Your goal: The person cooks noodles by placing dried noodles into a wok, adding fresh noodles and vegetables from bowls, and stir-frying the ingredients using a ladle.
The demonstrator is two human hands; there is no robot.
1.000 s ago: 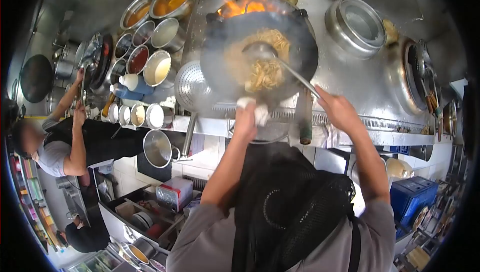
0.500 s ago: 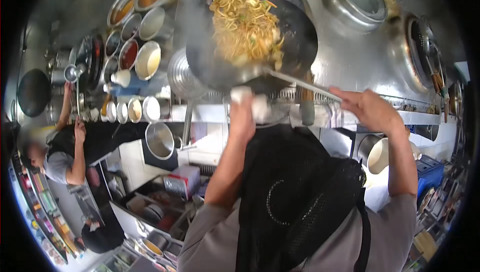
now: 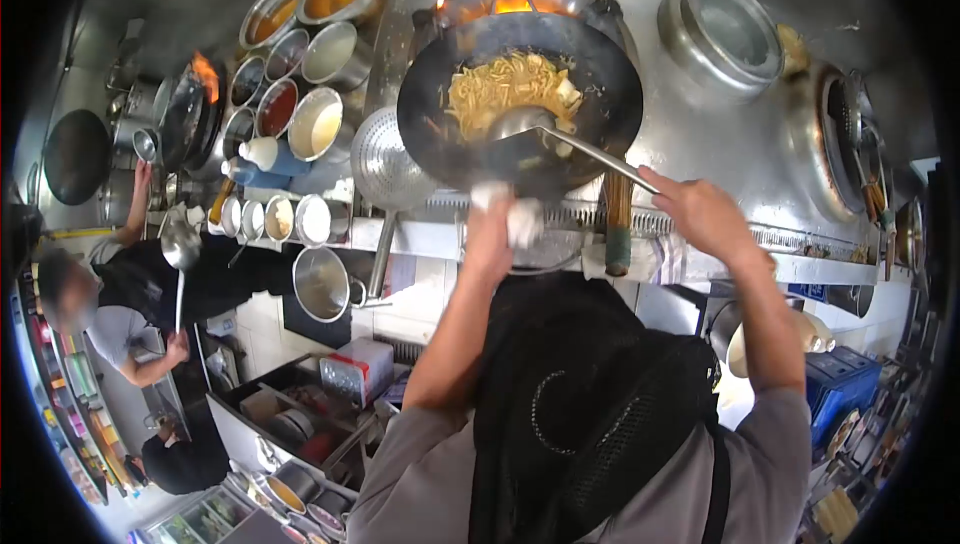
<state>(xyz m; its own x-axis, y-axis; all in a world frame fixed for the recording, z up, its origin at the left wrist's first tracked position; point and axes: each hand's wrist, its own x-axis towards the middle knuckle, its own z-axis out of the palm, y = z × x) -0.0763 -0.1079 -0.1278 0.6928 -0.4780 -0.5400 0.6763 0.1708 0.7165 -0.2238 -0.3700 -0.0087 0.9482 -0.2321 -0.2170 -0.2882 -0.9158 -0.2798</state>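
Right hand (image 3: pixel 703 216) grips long-handled silver metal ladle (image 3: pixel 522 121), left hand (image 3: pixel 488 239) closed around bunched white cloth (image 3: pixel 524 224) at near edge of big round black wok (image 3: pixel 610 94), ladle's bowl against yellow-brown noodles (image 3: pixel 500 82) inside it, round perforated metal strainer (image 3: pixel 385 157) just to its left, orange flames (image 3: pixel 512 1) beyond far rim.

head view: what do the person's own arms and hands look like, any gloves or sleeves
The left grip and right grip are bare hands, with no gloves showing. The left forearm and right forearm are uncovered too, below short, plain grey sleeves.
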